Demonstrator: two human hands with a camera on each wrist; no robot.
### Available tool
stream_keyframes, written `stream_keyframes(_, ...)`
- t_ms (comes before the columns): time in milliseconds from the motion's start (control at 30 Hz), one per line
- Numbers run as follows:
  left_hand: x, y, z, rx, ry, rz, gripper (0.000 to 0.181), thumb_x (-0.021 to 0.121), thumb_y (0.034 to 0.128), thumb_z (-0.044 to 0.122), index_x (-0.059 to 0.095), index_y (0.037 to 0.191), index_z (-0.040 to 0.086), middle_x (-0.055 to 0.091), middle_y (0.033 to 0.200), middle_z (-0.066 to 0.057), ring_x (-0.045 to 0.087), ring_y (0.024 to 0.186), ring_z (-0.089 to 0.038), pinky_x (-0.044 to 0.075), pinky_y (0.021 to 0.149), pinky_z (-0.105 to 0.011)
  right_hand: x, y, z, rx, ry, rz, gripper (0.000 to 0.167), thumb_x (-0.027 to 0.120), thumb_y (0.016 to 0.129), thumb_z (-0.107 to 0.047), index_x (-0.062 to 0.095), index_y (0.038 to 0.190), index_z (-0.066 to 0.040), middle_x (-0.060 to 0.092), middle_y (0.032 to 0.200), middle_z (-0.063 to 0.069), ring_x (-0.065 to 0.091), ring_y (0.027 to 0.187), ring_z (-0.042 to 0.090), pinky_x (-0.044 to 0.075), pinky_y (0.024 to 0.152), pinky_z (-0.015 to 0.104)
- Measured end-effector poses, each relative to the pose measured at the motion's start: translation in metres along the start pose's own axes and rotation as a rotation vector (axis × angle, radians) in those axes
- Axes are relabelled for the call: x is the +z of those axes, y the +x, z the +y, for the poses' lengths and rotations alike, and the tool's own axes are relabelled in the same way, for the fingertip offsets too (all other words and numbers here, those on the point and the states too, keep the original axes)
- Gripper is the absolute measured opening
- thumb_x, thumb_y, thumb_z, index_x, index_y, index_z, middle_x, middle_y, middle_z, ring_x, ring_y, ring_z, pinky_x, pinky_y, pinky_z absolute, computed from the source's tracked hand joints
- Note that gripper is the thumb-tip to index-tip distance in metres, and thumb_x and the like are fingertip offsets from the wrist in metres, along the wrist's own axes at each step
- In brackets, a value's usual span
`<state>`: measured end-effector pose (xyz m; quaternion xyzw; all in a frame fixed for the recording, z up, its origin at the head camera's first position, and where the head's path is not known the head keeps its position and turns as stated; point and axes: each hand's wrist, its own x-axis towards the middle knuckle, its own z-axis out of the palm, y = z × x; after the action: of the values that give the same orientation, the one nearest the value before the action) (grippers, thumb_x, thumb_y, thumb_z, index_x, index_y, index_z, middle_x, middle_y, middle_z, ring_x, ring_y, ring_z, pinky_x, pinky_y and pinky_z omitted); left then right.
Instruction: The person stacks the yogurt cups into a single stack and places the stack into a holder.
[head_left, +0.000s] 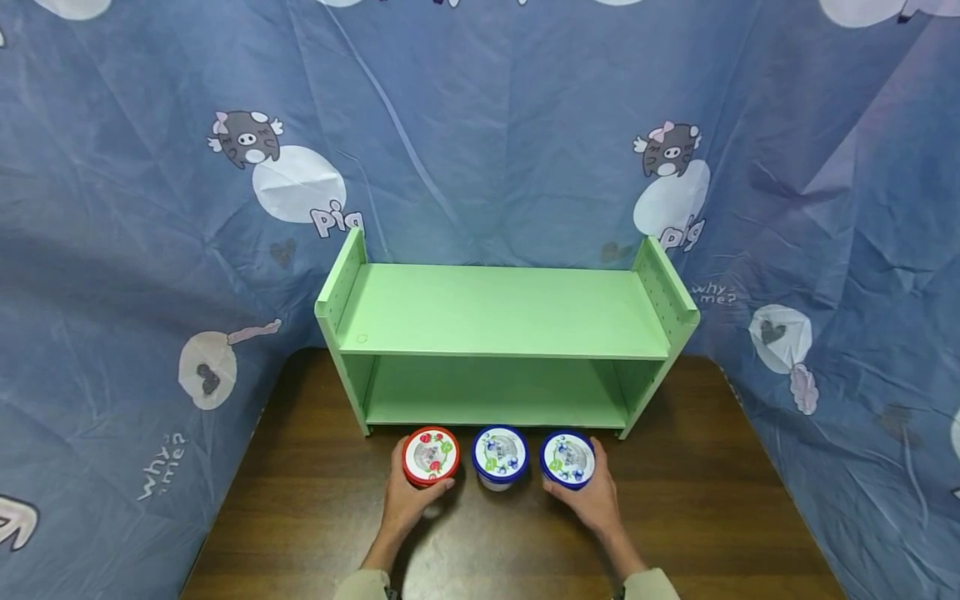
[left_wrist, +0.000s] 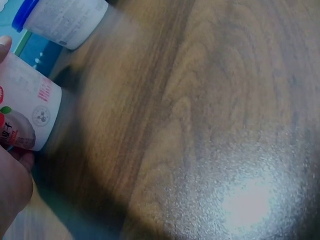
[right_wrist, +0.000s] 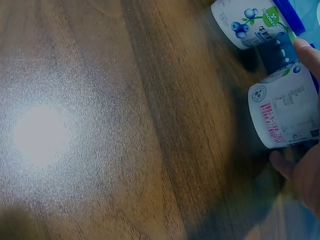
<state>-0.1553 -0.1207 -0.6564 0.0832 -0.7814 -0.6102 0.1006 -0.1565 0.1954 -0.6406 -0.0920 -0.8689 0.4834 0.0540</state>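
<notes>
Three lidded tubs stand in a row on the wooden table, just in front of a green shelf. My left hand (head_left: 407, 493) grips the red-lidded tub (head_left: 431, 456), which has red fruit printed on its lid, with fingers and thumb around its sides. At the right end, my right hand (head_left: 597, 493) holds a blue-lidded tub (head_left: 567, 459) with blueberries on its label. Between them is another blue-lidded tub (head_left: 500, 455), touched by neither hand. Both wrist views show the held tubs' white printed sides, the red-lidded tub (left_wrist: 30, 107) and the right blue-lidded tub (right_wrist: 285, 107).
The green two-tier shelf (head_left: 495, 312) stands at the back of the brown table (head_left: 510, 550), with nothing on either board. A blue curtain (head_left: 480, 142) with pig prints hangs behind and at both sides.
</notes>
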Motion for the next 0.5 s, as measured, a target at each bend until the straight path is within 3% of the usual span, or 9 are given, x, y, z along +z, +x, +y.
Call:
stream_keyframes(100,0.000,-0.004,0.010,0.023,0.023,0.018,0.108,0.095,0.0617,0.011,0.035,0.151,0.003,0.056,0.142,-0.019,0.054,0.127,-0.027,0.044,0.107,-0.038,0.001,0.001,0.001,0.010,0.005,0.008,0.119,0.096,0.060,-0.028,0.027,0.155,-0.008,0.053,0.142,0.029,0.053,0.129,0.047,0.042,0.107,0.061)
stream_keyframes(333,0.002,-0.008,0.018,0.034,0.025,0.055,0.104,0.094,0.0606,0.007,0.037,0.148,0.001,0.057,0.139,-0.020,0.055,0.124,-0.028,0.044,0.106,-0.039,0.000,0.001,-0.001,0.021,0.017,0.017,0.116,0.096,0.059,-0.028,0.030,0.153,-0.008,0.056,0.139,0.028,0.055,0.127,0.046,0.043,0.107,0.061)
stream_keyframes(500,-0.005,-0.016,0.042,0.048,0.003,0.046,0.100,0.093,0.0618,0.006,0.040,0.145,-0.004,0.059,0.135,-0.023,0.056,0.121,-0.029,0.046,0.101,-0.030,-0.002,0.001,-0.005,0.014,0.037,0.020,0.115,0.096,0.059,-0.027,0.031,0.153,-0.009,0.056,0.139,0.028,0.055,0.127,0.045,0.043,0.107,0.060)
